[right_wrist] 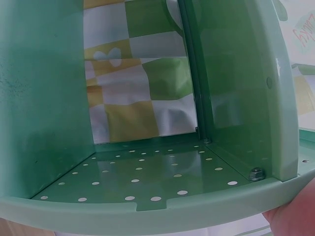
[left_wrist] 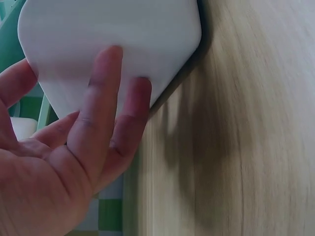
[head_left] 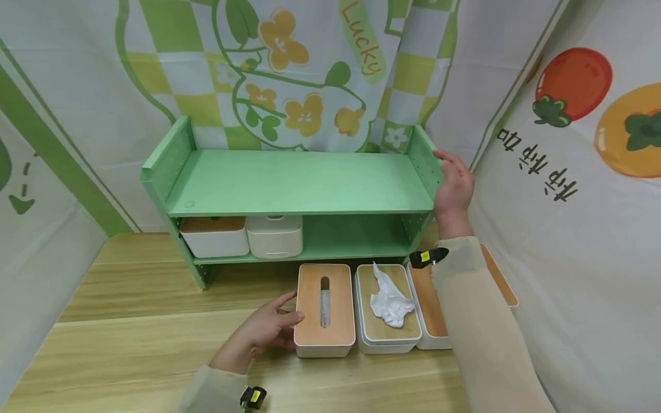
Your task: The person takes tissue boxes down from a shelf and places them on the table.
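Observation:
My left hand [head_left: 271, 327] is at the left side of a white tissue box [head_left: 325, 351] with a wooden lid [head_left: 310, 307]. Its thumb lies at the lid's edge. In the left wrist view the fingers [left_wrist: 106, 73] stretch against the box's white side [left_wrist: 152, 29]. Something pale shows in the lid's slot [head_left: 325, 301]. My right hand [head_left: 454, 192] grips the right end panel [head_left: 426, 158] of a green two-tier shelf [head_left: 299, 183], fingertips at the panel's top edge. Only a sliver of that hand [right_wrist: 295, 216] appears in the right wrist view.
On the lower tier sit a wood-lidded white box [head_left: 214, 244] and a cream box [head_left: 275, 241]. Beside the left hand's box stands another box [head_left: 389, 347] with crumpled tissue [head_left: 392, 301] on top. A further wood-lidded box [head_left: 426, 292] is partly behind the right sleeve [head_left: 485, 321].

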Demonstrator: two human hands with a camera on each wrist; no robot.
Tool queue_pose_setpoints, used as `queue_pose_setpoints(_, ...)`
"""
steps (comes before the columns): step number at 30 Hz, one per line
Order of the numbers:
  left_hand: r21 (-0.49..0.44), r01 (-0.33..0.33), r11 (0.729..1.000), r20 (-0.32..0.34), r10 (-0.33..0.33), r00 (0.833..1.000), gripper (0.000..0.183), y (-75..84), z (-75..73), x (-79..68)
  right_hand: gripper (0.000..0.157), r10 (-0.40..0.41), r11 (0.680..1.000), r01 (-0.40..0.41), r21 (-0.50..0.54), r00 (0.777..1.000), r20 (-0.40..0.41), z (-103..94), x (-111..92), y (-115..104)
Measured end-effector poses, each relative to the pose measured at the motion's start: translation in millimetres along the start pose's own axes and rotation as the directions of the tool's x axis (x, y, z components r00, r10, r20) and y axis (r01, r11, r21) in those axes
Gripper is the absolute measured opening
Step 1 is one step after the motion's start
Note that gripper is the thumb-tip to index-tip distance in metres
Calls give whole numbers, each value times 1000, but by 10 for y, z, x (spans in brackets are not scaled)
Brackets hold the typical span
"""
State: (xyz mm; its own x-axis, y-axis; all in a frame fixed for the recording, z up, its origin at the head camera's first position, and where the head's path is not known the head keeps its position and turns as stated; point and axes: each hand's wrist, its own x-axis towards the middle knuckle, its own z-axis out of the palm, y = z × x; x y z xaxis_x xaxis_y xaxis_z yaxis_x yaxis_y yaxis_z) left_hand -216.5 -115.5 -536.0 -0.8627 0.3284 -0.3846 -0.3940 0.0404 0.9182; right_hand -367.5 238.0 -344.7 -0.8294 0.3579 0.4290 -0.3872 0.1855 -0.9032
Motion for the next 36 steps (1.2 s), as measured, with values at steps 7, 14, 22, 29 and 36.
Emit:
queue_pose_setpoints(7,2,5,1000,-17,-5,1000,76,4,45,29,37,0,1000,0,-8,1000,3,-9,6,17)
queue_pose_setpoints(14,-6,0,1000,-10,0,1000,76,11,97,73,37,-5,1000,5,-20,1000,1,-17,20,28)
queue_pose_setpoints(22,-14,-4,1000,9,4,1000,75,6,182,89,37,-1,1000,1,-24,1000,5,-19,11,37)
queue_pose_setpoints(29,-14,0,1000,-2,0,1000,74,-5,208,99,37,-1,1000,2,-20,1000,9,-13,7,34)
queue_pose_setpoints(36,-20,-3,1000,5,3,1000,74,-12,236,99,37,-10,1000,10,-21,1000,2,-14,14,34)
